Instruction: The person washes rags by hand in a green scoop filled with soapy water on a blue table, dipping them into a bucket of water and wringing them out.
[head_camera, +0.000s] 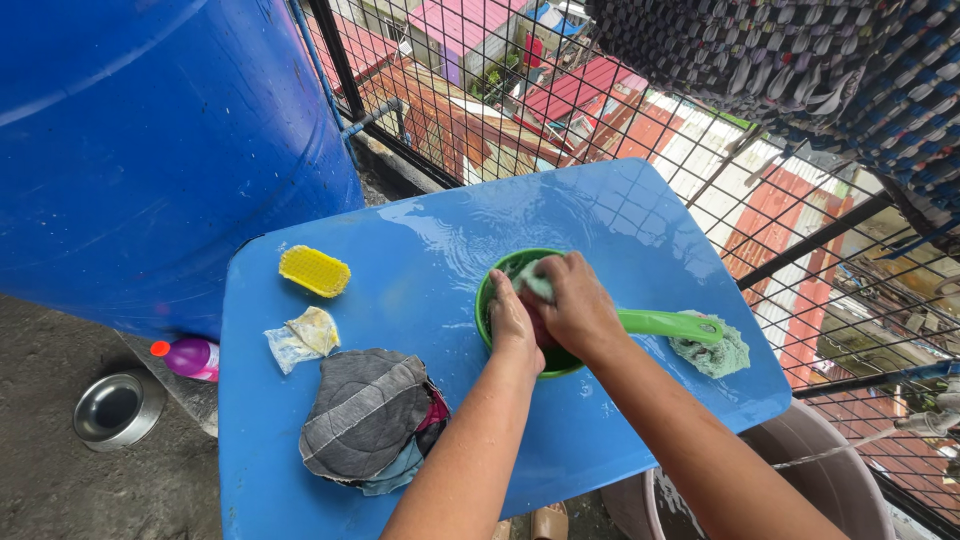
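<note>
A pale cloth (537, 281) is clenched in the right hand (578, 305), its grip closed tight; the left hand (513, 320) is pressed in beside it, its grip hidden, inside the green dipper (655, 322) on the wet blue worktop (420, 240). The dipper could be tipped by hard rubbing, and the green rag (715, 352) at the edge knocked off.

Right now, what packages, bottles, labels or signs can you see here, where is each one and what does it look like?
Sachets: two small opened packets, pale yellow and clear-white, crumpled flat on the blue table between the yellow brush and the grey cloth pile.
Bottle: purple plastic, orange cap, lying on the ground by the table's left edge, beside a steel bowl.
No signs or screens.
</note>
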